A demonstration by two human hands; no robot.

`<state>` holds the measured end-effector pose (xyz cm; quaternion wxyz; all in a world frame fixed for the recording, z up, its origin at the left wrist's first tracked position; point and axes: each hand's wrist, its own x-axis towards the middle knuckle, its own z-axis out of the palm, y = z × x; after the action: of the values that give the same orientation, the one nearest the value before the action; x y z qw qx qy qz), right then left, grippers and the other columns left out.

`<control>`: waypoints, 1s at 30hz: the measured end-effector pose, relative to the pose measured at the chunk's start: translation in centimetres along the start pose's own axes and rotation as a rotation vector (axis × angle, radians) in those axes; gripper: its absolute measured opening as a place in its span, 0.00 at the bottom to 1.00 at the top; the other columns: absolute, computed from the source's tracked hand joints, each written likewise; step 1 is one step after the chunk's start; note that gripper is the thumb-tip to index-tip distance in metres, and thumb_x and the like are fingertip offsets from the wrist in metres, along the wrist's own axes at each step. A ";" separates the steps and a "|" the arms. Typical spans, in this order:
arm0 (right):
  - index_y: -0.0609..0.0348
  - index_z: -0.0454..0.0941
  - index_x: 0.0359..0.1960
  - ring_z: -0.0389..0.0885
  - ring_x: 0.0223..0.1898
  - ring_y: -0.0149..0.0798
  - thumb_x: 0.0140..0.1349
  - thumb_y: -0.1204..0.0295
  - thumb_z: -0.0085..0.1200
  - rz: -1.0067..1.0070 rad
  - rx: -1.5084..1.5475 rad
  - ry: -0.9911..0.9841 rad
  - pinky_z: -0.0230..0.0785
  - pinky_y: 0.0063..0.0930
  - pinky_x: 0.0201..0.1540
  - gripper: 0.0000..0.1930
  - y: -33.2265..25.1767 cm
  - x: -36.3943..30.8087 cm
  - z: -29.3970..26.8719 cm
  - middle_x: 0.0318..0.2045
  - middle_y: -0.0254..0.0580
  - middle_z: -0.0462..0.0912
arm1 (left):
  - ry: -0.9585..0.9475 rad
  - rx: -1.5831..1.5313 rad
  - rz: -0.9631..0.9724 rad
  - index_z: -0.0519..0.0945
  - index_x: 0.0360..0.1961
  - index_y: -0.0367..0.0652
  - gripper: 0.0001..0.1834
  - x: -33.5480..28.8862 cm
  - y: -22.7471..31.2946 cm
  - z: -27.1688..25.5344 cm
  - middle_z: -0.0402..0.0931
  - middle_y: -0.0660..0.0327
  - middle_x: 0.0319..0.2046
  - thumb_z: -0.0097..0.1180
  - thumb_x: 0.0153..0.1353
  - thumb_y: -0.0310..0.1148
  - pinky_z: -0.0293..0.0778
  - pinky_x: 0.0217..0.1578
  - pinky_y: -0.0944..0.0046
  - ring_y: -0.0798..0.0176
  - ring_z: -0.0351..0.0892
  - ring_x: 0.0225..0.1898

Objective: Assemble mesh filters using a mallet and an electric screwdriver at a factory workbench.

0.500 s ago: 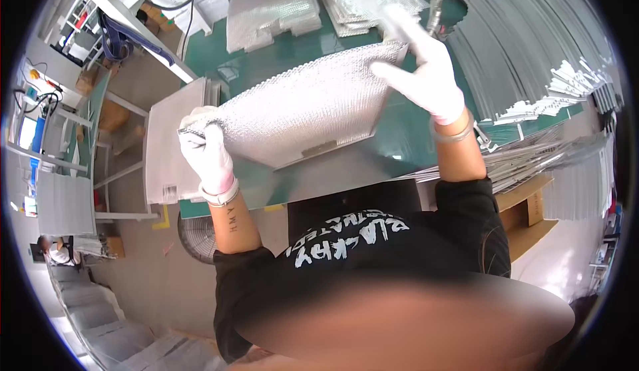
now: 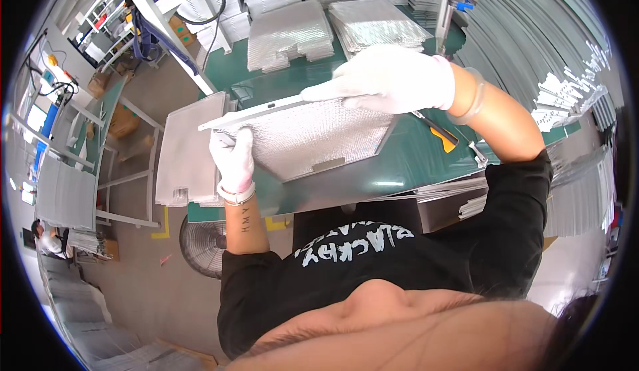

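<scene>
A silvery mesh filter panel (image 2: 313, 141) stands tilted over the green table, its lower edge near the tabletop. Along its upper edge runs a pale narrow frame strip (image 2: 256, 111) with a small dark slot. At the left corner my gloved left hand (image 2: 233, 161) is closed, thumb against the mesh and fingers behind the panel. My gloved right hand (image 2: 393, 81) lies across the right part of the strip, fingers together and pressed onto it; it hides that end.
A stack of flat mesh panels (image 2: 190, 144) sits at the table's left edge, with more piles (image 2: 289, 34) (image 2: 376, 24) behind. A yellow-black handled tool (image 2: 444, 139) and a small metal tool (image 2: 478, 154) lie at right. Long metal strips (image 2: 526, 44) fill the far right.
The pale strip now lies along the panel's upper edge, where bare mesh showed before. My right hand has moved from the panel's right corner onto the strip, its fingers now together.
</scene>
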<state>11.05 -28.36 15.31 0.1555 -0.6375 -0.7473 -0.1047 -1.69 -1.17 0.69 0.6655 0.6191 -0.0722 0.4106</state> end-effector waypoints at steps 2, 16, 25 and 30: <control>0.49 0.71 0.64 0.77 0.31 0.50 0.60 0.74 0.55 -0.041 0.094 0.043 0.71 0.41 0.37 0.27 -0.1 1.7 0.6 0.29 0.44 0.76 | -0.067 0.012 0.029 0.76 0.48 0.33 0.14 -0.3 0.1 -0.2 0.78 0.61 0.42 0.57 0.60 0.21 0.71 0.47 0.69 0.71 0.76 0.43; 0.59 0.80 0.53 0.83 0.42 0.52 0.55 0.80 0.57 0.073 0.285 0.009 0.75 0.37 0.46 0.21 -1.1 4.5 1.3 0.42 0.49 0.84 | 0.248 -0.049 0.299 0.63 0.58 0.41 0.37 -0.6 1.8 1.8 0.71 0.54 0.48 0.67 0.48 0.14 0.75 0.44 0.67 0.65 0.75 0.41; 0.60 0.77 0.55 0.82 0.49 0.50 0.56 0.80 0.54 0.205 0.290 -0.053 0.73 0.36 0.55 0.22 -1.0 5.2 0.9 0.48 0.51 0.83 | 0.394 0.025 0.323 0.73 0.49 0.38 0.28 0.5 1.5 2.9 0.79 0.62 0.38 0.71 0.47 0.16 0.67 0.30 0.78 0.80 0.65 0.28; 0.61 0.79 0.54 0.83 0.42 0.47 0.54 0.83 0.57 0.147 0.326 0.040 0.75 0.31 0.48 0.23 0.1 5.4 2.2 0.41 0.52 0.83 | 0.415 -0.021 0.380 0.77 0.49 0.35 0.21 0.5 0.5 2.8 0.81 0.57 0.46 0.66 0.54 0.16 0.69 0.36 0.78 0.80 0.68 0.32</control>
<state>10.18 -22.61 15.24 0.2786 -0.6547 -0.7025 0.0168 -0.52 -3.45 2.02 0.5834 0.4904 -0.0534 0.6452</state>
